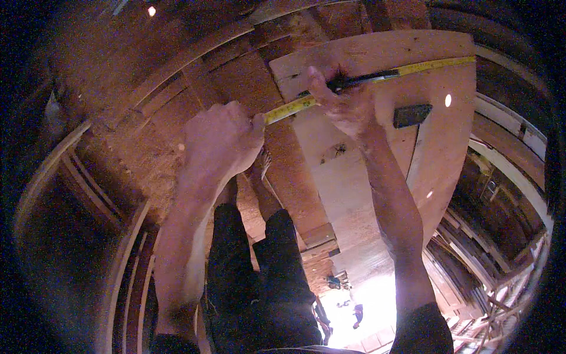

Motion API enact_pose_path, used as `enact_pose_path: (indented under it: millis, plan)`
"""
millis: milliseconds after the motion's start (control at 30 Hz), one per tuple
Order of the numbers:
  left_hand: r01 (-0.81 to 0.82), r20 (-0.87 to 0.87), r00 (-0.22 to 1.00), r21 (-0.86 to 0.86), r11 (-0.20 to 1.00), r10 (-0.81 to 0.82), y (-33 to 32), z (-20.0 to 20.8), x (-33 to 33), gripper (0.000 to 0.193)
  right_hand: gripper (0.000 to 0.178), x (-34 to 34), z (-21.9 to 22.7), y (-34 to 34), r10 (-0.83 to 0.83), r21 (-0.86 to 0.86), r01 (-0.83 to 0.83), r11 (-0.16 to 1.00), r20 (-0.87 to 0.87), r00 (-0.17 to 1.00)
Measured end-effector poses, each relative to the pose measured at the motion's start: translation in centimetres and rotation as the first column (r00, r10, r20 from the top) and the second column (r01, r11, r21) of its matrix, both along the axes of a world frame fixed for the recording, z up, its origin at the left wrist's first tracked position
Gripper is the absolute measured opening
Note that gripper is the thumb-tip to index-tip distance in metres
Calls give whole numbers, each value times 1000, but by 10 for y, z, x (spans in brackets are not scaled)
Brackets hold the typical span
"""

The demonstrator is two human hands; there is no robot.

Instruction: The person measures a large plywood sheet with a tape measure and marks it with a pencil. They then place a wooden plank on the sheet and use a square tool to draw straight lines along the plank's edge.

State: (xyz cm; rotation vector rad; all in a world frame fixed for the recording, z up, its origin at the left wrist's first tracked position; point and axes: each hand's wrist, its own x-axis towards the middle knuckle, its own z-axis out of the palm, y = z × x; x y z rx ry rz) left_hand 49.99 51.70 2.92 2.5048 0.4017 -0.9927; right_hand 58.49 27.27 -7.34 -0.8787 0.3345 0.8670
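My left hand [224,138] is closed in a fist, and the yellow tape measure [289,110] runs out of it to the right. Whether its case sits inside that fist is hidden. The tape passes my right hand [348,106] and reaches the far right edge of a pale wooden board [345,189]. My right hand is over the board, thumb up and fingers curled round a slim dark stick-like thing [377,76] lying along the tape; its kind cannot be made out. Right of that wrist, a dark rectangular block [413,116] lies on the board.
A bare foot [265,162] rests on the brown wooden floor [295,189] below my left hand. Curved wooden ribs [127,268] rise at the left. Stacked timber strips [471,259] lie at the lower right. Bright light comes through an opening [371,307] at the bottom.
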Motion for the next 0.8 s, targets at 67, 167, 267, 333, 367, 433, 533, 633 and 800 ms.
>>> enact_pose_path:
  millis: [67, 167, 267, 333, 367, 433, 533, 633, 800]
  plan:
    - [-15, -51, 999, -48, 999, 12, 3, 7, 6, 50, 30, 7, 15, 5, 93, 352, -13, 936, -212, 973]
    - [-31, -65, 998, -85, 996, 25, 2, 8, 9, 49, 20, 5, 18, 4, 10, 201, 75, 977, -394, 919]
    - [-15, 19, 1000, -82, 997, 16, 1, 5, 5, 48, 17, 3, 3, 0, 376, -501, -120, 857, 449, 810]
    - [-15, 27, 999, -71, 997, 17, 2, 4, 3, 47, 21, -1, 6, 10, 615, -684, -33, 728, 632, 471]
    - [-18, 1, 1000, -70, 997, 18, 2, 3, 4, 47, 27, -5, 22, 26, 587, -661, -42, 749, 633, 505]
    - [-26, 13, 1000, -70, 997, 27, 2, 1, 3, 46, 24, -7, 27, 32, 383, -536, -45, 843, 539, 751]
    - [-31, 72, 997, -67, 997, 36, 2, -1, 0, 46, 4, 4, 12, 11, 61, -202, -29, 979, 153, 986]
    - [-15, 48, 999, -52, 999, 18, 1, 0, 2, 45, 6, 12, 10, 4, 210, 76, -227, 971, 184, 960]
    - [-7, 101, 995, -59, 998, 13, 1, -10, -2, 45, 11, 2, 4, 11, 145, -248, -42, 968, 413, 899]
